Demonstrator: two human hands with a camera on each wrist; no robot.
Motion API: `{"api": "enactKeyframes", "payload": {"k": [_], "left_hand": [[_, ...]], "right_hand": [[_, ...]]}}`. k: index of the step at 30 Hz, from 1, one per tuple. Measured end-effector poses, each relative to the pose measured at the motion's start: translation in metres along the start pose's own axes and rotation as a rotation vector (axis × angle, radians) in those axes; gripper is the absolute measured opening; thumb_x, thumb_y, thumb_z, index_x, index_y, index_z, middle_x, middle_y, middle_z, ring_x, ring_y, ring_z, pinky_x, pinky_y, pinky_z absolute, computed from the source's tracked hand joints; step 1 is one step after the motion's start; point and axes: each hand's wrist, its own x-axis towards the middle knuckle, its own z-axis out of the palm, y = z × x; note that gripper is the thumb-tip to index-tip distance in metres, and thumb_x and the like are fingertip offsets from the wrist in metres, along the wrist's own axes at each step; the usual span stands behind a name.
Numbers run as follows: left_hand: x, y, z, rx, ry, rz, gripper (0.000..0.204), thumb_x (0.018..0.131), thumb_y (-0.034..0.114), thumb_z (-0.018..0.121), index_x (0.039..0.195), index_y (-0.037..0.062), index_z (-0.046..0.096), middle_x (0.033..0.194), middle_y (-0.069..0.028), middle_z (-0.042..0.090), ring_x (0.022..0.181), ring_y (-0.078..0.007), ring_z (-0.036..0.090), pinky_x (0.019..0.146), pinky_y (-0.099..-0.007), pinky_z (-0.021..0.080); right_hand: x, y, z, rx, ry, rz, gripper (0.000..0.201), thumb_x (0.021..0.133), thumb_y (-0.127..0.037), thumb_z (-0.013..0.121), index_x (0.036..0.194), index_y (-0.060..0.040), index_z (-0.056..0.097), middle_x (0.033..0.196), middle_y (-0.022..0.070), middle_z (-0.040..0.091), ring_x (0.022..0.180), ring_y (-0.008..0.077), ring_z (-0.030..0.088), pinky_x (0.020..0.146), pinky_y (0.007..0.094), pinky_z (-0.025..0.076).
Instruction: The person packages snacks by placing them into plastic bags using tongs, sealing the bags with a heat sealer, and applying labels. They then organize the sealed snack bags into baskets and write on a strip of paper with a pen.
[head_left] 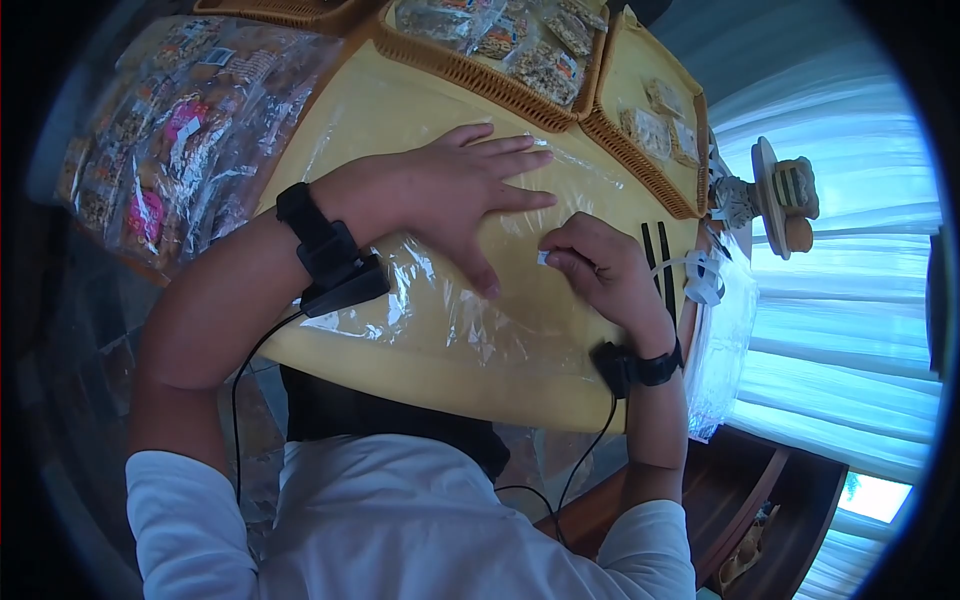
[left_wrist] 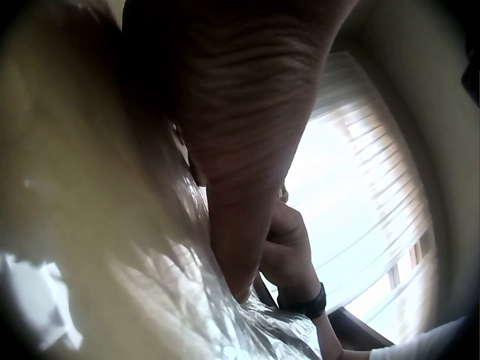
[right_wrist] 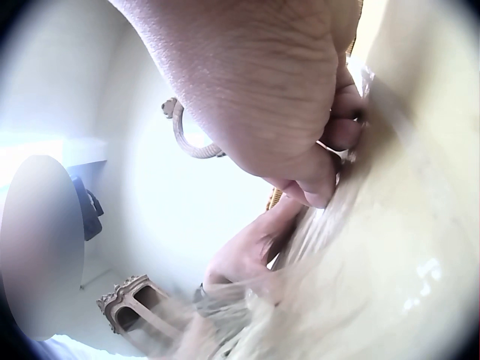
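Note:
A large clear plastic sheet lies wrinkled and shiny over the yellow tabletop. My left hand rests palm down on it, fingers spread wide and thumb pointing toward me. Just right of it, my right hand has its thumb and index finger pinched together, with a small whitish bit showing at the tips. In the right wrist view, the plastic film runs in pulled folds from those fingertips. Seen from the left wrist, the left thumb presses down at the film.
Wicker trays of packaged snacks line the far edge, one tray at the right. Filled clear bags cover the left side. Two black sticks, a white looped strap and stacked plastic lie at the right.

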Motion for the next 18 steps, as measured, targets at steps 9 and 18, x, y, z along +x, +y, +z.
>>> {"api": "enactKeyframes", "payload": {"k": [9, 18], "left_hand": [[0.001, -0.001, -0.002, -0.017, -0.009, -0.003, 0.120, 0.065, 0.080, 0.085, 0.164, 0.0202, 0.049, 0.178, -0.0188, 0.026, 0.167, -0.0334, 0.017, 0.135, -0.0545, 0.009], [0.001, -0.001, 0.000, -0.027, -0.023, -0.016, 0.119, 0.066, 0.078, 0.085, 0.163, 0.0180, 0.050, 0.177, -0.0196, 0.027, 0.167, -0.0327, 0.018, 0.134, -0.0541, 0.010]], "right_hand": [[-0.002, -0.008, -0.004, 0.028, -0.010, 0.118, 0.012, 0.095, -0.007, 0.076, 0.106, -0.0043, 0.071, 0.092, 0.0106, 0.067, 0.083, 0.0310, 0.071, 0.074, 0.0388, 0.056], [0.018, -0.023, -0.017, -0.699, -0.182, -0.399, 0.016, 0.087, -0.013, 0.070, 0.101, -0.0066, 0.066, 0.087, 0.0064, 0.062, 0.076, 0.0231, 0.068, 0.071, 0.0385, 0.055]]}}
